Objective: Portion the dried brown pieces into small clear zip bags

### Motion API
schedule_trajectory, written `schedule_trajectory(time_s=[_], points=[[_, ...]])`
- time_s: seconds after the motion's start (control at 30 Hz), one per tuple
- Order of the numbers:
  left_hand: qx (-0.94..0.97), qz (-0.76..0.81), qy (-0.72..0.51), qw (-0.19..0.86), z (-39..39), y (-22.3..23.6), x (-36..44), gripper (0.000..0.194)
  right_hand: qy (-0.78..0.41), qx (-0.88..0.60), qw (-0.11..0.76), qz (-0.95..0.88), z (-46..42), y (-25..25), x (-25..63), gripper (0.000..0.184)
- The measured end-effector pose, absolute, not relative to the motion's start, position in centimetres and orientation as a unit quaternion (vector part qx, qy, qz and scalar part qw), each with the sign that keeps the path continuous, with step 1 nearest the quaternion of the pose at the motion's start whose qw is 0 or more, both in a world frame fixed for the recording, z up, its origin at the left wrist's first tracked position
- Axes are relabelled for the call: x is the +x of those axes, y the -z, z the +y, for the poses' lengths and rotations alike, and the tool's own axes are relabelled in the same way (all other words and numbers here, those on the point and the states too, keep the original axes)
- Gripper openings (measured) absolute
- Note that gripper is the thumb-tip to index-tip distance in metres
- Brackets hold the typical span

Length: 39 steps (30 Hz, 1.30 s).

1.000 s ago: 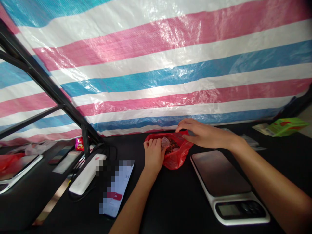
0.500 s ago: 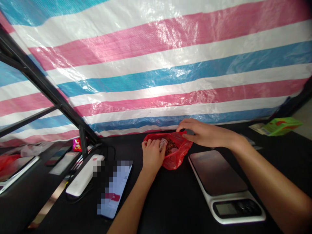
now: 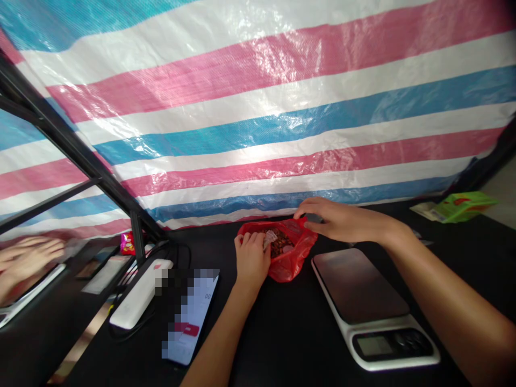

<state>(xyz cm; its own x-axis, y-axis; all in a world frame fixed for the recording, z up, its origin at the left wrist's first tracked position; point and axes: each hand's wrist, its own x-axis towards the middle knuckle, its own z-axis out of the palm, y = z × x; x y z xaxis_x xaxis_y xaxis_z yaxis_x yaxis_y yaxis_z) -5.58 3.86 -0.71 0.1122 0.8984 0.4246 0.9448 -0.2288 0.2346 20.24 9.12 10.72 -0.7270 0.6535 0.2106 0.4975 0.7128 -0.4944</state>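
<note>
Left hand [image 3: 252,260], right hand [image 3: 342,223], grip on red bag [image 3: 292,263]

At the far left a co-worker's hand [image 3: 28,258] has come into view, fingers stretched out over the silver-edged tray [image 3: 36,290], hiding the red plastic that lay there. The small clear packet [image 3: 270,238] sits lower in the red plastic bag [image 3: 278,252], just beside the left hand [image 3: 252,259]. The phone [image 3: 193,317] now shows 00 where it showed 59.

Kitchen scale [image 3: 360,285], phone [image 3: 192,321], likely power bank [image 3: 140,294]
</note>
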Motion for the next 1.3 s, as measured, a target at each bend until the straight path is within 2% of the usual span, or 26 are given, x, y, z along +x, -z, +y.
schedule_trajectory(time_s=[0.23, 0.3, 0.4, 0.63, 0.7, 0.73, 0.9, 1.07, 1.3], points=[[-0.734, -0.629, 0.258, 0.014, 3.9, 0.7, -5.5, 0.025, -0.208, -0.323, 0.184, -0.905, 9.1, -10.8, 20.4, 0.026], [-0.731, -0.631, 0.261, 0.009, 3.9, 0.6, -5.5, 0.022, -0.207, -0.327, 0.173, -0.906, 9.0, -10.8, 20.4, 0.026], [-0.722, -0.641, 0.261, 0.016, 3.8, 0.6, -5.5, 0.006, -0.207, -0.332, 0.170, -0.904, 8.9, -10.9, 20.4, 0.027], [-0.731, -0.629, 0.262, 0.036, 3.8, 0.7, -5.6, 0.016, -0.214, -0.334, 0.175, -0.901, 8.9, -10.8, 20.4, 0.028], [-0.729, -0.628, 0.270, 0.032, 3.8, 0.7, -5.5, 0.009, -0.214, -0.337, 0.166, -0.902, 8.9, -10.8, 20.3, 0.028], [-0.726, -0.628, 0.279, 0.032, 3.8, 0.6, -5.5, 0.005, -0.214, -0.336, 0.161, -0.903, 8.8, -10.8, 20.2, 0.029], [-0.702, -0.610, 0.367, 0.040, 3.6, 0.0, -5.2, 0.014, -0.212, -0.311, 0.168, -0.911, 8.4, -11.1, 19.0, 0.025], [-0.711, -0.530, 0.461, -0.038, 3.0, -0.6, -4.9, 0.015, -0.208, -0.281, 0.222, -0.910, 7.4, -11.7, 16.9, 0.026], [-0.689, -0.472, 0.512, -0.200, 2.7, 1.0, -4.5, 0.031, -0.237, -0.248, 0.224, -0.912, 6.5, -11.8, 15.5, 0.016]])
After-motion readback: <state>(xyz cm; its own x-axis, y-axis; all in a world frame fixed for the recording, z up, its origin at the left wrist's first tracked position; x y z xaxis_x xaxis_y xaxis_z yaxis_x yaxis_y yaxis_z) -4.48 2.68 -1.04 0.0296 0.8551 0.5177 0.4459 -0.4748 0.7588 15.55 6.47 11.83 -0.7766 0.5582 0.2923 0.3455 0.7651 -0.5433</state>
